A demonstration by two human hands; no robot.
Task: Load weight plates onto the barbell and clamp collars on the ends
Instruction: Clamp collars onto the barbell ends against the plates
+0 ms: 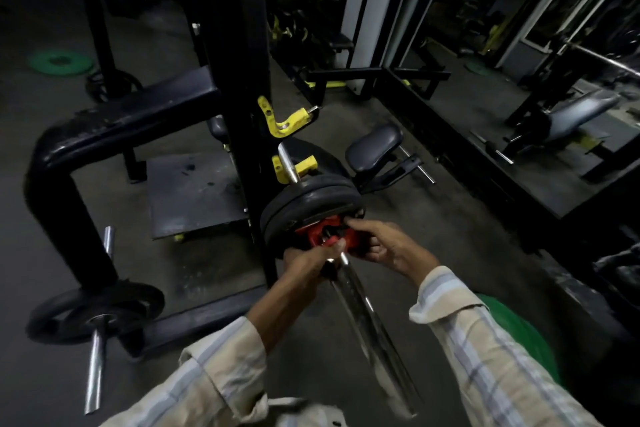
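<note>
Two black weight plates (308,198) sit side by side on the chrome barbell sleeve (363,308), which runs toward me from the rack. A red collar (317,236) is on the sleeve, pressed against the outer plate. My left hand (308,265) grips the collar's near left side and the sleeve below it. My right hand (384,244) holds the collar's right side, fingertips on its black lever. The collar's lower part is hidden by my fingers. The bar (289,163) rests on a yellow hook (294,168).
The black rack upright (242,80) stands just left of the plates. A black plate on a storage peg (93,310) is low left. A green plate (60,61) lies on the floor far left; another green plate (512,333) sits under my right forearm. A padded seat (375,147) is right of the plates.
</note>
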